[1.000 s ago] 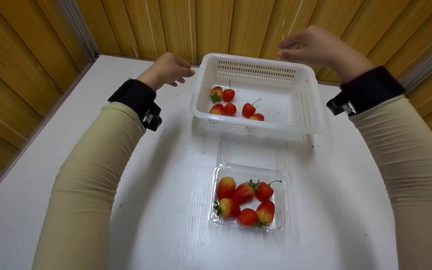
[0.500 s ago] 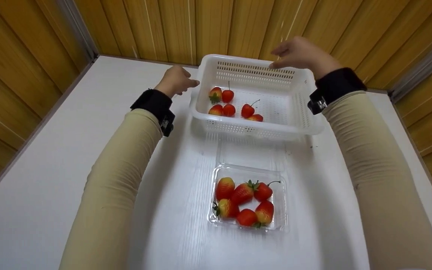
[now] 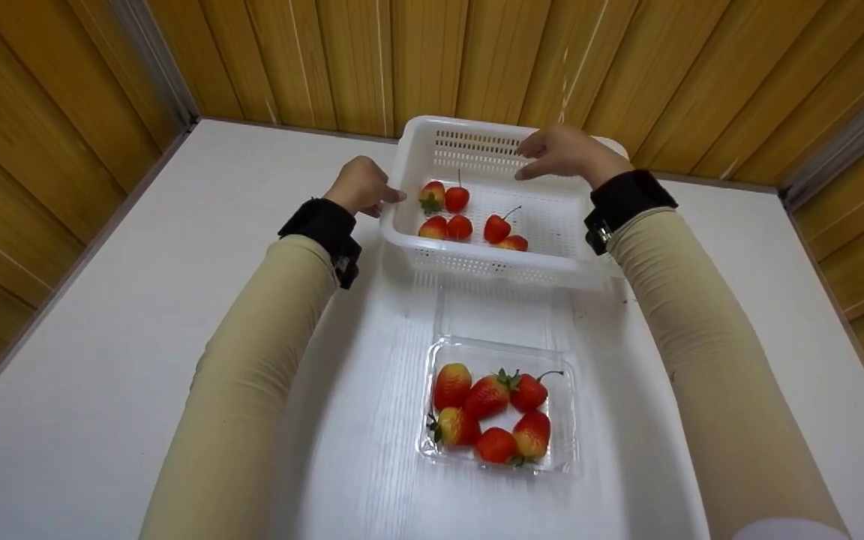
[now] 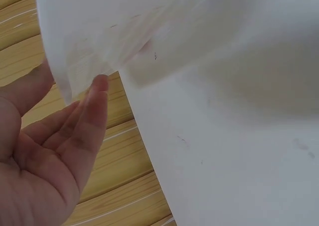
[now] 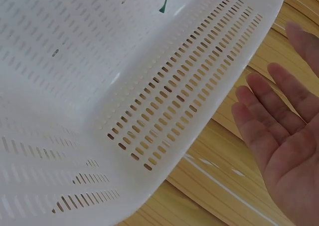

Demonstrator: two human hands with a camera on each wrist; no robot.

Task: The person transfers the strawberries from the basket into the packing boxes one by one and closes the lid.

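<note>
White slotted basket [image 3: 582, 259] at the far side of the white table [image 3: 102, 360], holding six strawberries [image 3: 460, 225] (clustered toward its left wall). Left hand [image 3: 361, 185] beside the basket's left rim, fingers relaxed, gripping nothing. Right hand [image 3: 563, 152] above the basket's far rim, fingers extended and empty. Clear punnet [image 3: 563, 409] of strawberries lies nearer than the basket.

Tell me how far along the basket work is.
Done: six strawberries lie in the white basket. In hand: left hand is at its left rim, right hand over its far right corner, neither gripping. Left: six strawberries sit in the clear tray nearer the person.
</note>
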